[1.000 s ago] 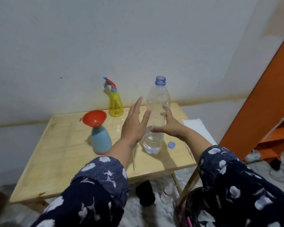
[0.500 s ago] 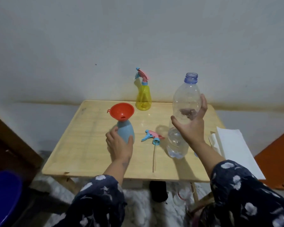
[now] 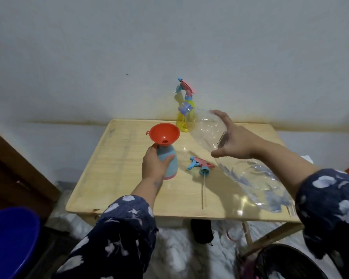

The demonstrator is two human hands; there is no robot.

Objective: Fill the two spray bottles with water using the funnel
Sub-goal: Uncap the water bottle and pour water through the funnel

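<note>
**Head view: water bottle tipped toward the funnel**

From the head camera I see my left hand (image 3: 154,165) wrapped around the blue spray bottle (image 3: 168,161), thumb on one side and fingers on the other, holding it upright on the wooden surface (image 3: 117,178). An orange funnel (image 3: 164,134) sits in its neck. My right hand (image 3: 233,140) grips the clear water bottle (image 3: 246,168), fingers curled over its upper body; the bottle is lifted and tilted, with its blue-ringed open mouth (image 3: 186,108) pointing up and left, above and to the right of the funnel. Water lies in its lower end, near my right sleeve (image 3: 328,202). A detached spray head (image 3: 200,165) with its dip tube lies on the surface between the two bottles. The yellow spray bottle (image 3: 184,117), sprayer on, stands at the far edge by the wall.
</note>
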